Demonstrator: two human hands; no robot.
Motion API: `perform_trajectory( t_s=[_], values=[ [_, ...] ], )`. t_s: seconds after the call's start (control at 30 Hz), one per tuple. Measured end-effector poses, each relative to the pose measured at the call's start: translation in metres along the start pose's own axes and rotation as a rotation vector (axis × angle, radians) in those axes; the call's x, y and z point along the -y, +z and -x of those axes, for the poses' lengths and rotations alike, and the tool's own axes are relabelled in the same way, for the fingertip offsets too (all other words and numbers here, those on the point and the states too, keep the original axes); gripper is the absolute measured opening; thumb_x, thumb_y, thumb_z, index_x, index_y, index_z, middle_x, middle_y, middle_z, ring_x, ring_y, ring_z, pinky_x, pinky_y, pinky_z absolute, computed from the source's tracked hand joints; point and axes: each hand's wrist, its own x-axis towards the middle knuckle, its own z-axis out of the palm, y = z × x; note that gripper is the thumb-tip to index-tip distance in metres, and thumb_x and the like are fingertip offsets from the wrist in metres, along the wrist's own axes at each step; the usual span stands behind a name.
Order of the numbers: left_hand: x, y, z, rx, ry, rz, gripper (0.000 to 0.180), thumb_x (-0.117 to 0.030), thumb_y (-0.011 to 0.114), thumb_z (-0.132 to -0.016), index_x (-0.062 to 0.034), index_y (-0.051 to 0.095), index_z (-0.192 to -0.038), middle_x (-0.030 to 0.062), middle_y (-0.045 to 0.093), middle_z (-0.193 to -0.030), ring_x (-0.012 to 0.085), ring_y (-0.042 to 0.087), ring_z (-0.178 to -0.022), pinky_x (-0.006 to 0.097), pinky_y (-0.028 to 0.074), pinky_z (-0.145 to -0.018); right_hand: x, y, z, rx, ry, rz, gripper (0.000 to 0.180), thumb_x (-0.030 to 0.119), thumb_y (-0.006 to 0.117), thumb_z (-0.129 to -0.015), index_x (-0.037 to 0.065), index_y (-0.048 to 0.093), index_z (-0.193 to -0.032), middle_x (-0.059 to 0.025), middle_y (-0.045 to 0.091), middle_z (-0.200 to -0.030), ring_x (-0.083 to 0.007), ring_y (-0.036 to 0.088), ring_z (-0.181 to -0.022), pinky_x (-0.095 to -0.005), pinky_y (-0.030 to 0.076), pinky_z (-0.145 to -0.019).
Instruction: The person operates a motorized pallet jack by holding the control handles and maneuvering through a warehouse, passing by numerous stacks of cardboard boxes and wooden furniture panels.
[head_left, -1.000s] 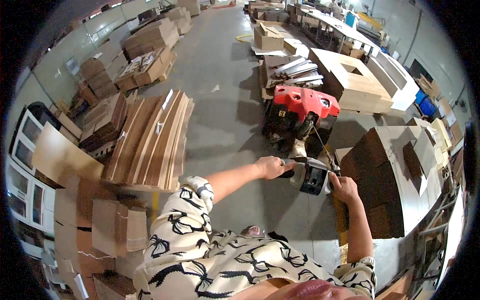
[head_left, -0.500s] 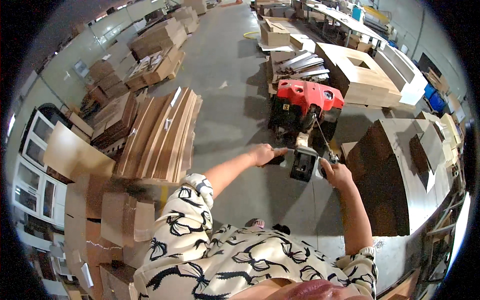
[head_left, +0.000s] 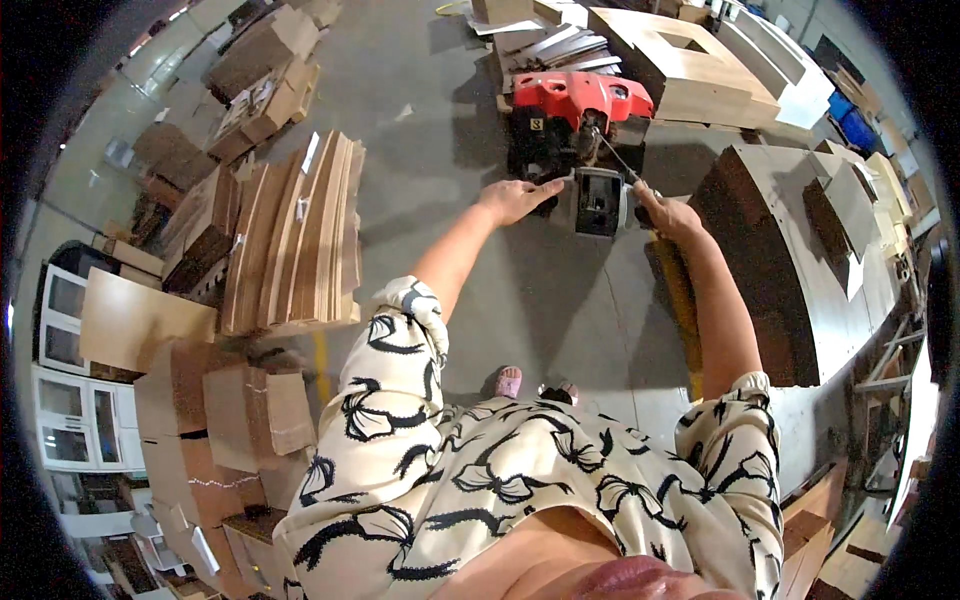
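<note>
A red pallet truck (head_left: 581, 101) stands on the grey concrete floor ahead of me. Its long tiller ends in a grey control head (head_left: 599, 200) with a handle bar on each side. My left hand (head_left: 517, 197) grips the left end of that bar. My right hand (head_left: 666, 212) is closed on the right end. Both arms reach straight forward. My shoes (head_left: 510, 381) show below, on the floor.
Leaning stacks of brown boards (head_left: 295, 235) stand to my left, with cardboard boxes (head_left: 235, 415) and white cabinets (head_left: 60, 420) nearer. Large dark brown panels (head_left: 770, 250) lie on the right. Pale wooden panels (head_left: 690, 55) are stacked beyond the truck.
The pallet truck and its tiller head now sit farther ahead of me, and my arms have stretched out forward. Both hands have stayed on the handle.
</note>
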Motion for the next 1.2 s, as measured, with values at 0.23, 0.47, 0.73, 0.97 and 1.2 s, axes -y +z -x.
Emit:
perform_trajectory(
  t_s=[0.23,0.47,0.73,0.97,1.2],
  values=[
    [-0.017,0.033,-0.021,0.072,-0.04,-0.174,0.077,-0.082,0.049,-0.061,-0.02,0.066,-0.104,0.0118,0.063,-0.109,0.0273,0.058,-0.104,0.037,0.043,-0.091,-0.033,0.035,-0.014,0.079,0.274,-0.322,0.052,0.046,0.025,-0.091,0.023,0.033,-0.137,-0.0148,0.048,-0.129,-0.0348,0.052,-0.11,-0.0421,0.042,-0.09],
    [-0.002,0.072,-0.005,-0.061,0.076,-0.228,0.082,-0.081,0.049,-0.063,-0.0126,0.063,-0.106,0.0166,0.065,-0.095,0.0326,0.061,-0.093,0.041,0.048,-0.082,-0.013,0.043,0.012,0.07,0.369,-0.378,0.061,0.062,0.023,-0.088,0.022,0.05,-0.126,-0.0176,0.057,-0.116,-0.0356,0.053,-0.108,-0.0417,0.041,-0.089],
    [-0.017,0.094,-0.014,-0.009,0.094,-0.151,0.07,-0.075,0.042,-0.073,-0.0146,0.066,-0.098,0.0149,0.066,-0.077,0.032,0.063,-0.081,0.041,0.049,-0.069,-0.064,0.061,0.012,0.171,0.135,-0.906,0.049,0.047,0.033,-0.094,0.016,0.047,-0.13,-0.0127,0.052,-0.126,-0.0222,0.048,-0.116,-0.0321,0.035,-0.097],
    [-0.04,0.091,-0.017,-0.043,0.067,-0.096,0.055,-0.063,0.054,-0.075,-0.0108,0.066,-0.084,0.0125,0.064,-0.069,0.0314,0.063,-0.071,0.04,0.047,-0.063,-0.075,0.037,0.02,0.007,-0.02,-0.98,0.029,0.014,0.048,-0.088,0.005,0.059,-0.113,-0.0095,0.066,-0.093,-0.0162,0.059,-0.083,-0.0295,0.046,-0.079],
    [-0.021,0.097,-0.017,-0.116,0.111,-0.076,0.044,-0.053,0.063,-0.071,-0.0092,0.062,-0.071,0.0104,0.059,-0.058,0.0307,0.06,-0.061,0.039,0.045,-0.055,-0.061,0.046,0.028,-0.294,0.284,-0.974,0.02,0.007,0.048,-0.082,-0.001,0.063,-0.092,-0.013,0.064,-0.08,-0.0173,0.06,-0.076,-0.0297,0.047,-0.073]
  ],
)
